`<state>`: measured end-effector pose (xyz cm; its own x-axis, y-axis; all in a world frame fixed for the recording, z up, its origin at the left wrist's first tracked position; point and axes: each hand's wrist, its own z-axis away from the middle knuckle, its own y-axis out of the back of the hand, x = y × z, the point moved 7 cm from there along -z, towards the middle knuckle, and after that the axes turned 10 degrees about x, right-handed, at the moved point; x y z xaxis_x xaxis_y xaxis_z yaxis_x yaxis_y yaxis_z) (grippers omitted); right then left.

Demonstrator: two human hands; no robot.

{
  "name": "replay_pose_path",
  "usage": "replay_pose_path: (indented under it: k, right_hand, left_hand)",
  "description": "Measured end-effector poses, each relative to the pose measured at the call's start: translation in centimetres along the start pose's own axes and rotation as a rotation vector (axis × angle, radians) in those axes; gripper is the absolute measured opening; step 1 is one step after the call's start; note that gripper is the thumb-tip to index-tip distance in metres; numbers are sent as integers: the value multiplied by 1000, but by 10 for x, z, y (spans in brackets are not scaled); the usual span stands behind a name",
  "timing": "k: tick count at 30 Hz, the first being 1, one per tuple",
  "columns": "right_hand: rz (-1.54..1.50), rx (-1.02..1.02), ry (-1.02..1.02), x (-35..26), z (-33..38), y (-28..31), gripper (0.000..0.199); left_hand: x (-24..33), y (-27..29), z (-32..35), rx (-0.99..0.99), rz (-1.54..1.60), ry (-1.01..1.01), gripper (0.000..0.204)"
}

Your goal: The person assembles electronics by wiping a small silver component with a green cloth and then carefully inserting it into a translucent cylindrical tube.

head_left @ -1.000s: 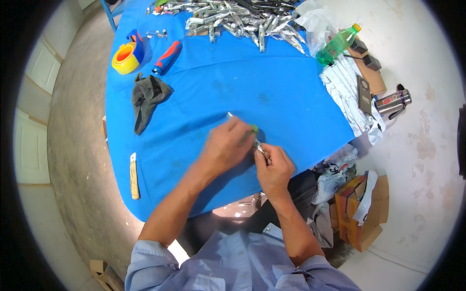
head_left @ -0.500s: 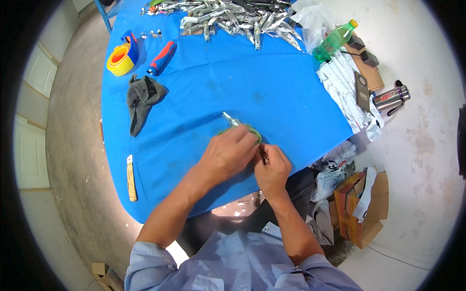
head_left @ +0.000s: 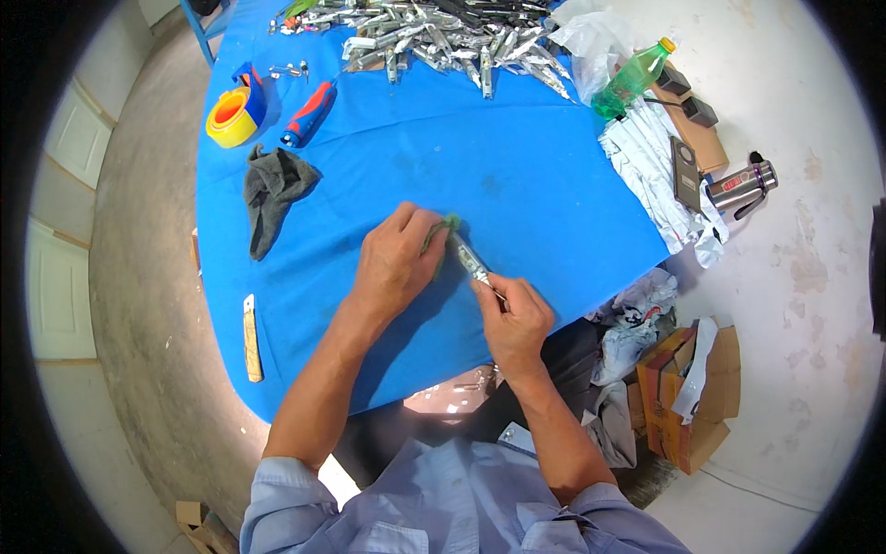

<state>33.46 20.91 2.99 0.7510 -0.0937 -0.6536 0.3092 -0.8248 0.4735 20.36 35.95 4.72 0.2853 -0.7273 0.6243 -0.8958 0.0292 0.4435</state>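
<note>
Here we see the left hand (head_left: 395,265) pressed down on the blue table cover (head_left: 517,175), its fingers curled over a small green pad (head_left: 441,231) that sits against a slim metal piece (head_left: 469,260). The right hand (head_left: 517,319) is closed around the near end of that same metal piece, pinching it between thumb and fingers, so the piece lies slanted between both hands near the table's front edge. Farther off lie a grey rag (head_left: 269,196), a roll of yellow tape (head_left: 233,116) and a red-and-blue handled tool (head_left: 308,113), with a heap of shiny metal parts (head_left: 443,39) at the far edge and a green bottle (head_left: 633,79) just beside it.
</note>
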Motion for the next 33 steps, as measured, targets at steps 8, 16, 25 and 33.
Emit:
replay_pose_path:
  k: [8, 16, 25, 33]
  right_hand:
    - [14, -14, 5, 6, 2, -2, 15]
    - [18, -22, 15, 2, 1, 0, 14]
    - [1, 1, 33, 0, -1, -1, 15]
    - [15, -10, 30, 4, 1, 0, 12]
  left_hand:
    - [32, -11, 10, -149, 219, -30, 17]
    - [10, -11, 9, -79, 66, 22, 16]
    - [-1, -4, 1, -19, 42, 53, 16]
    - [37, -13, 14, -113, 228, -16, 16]
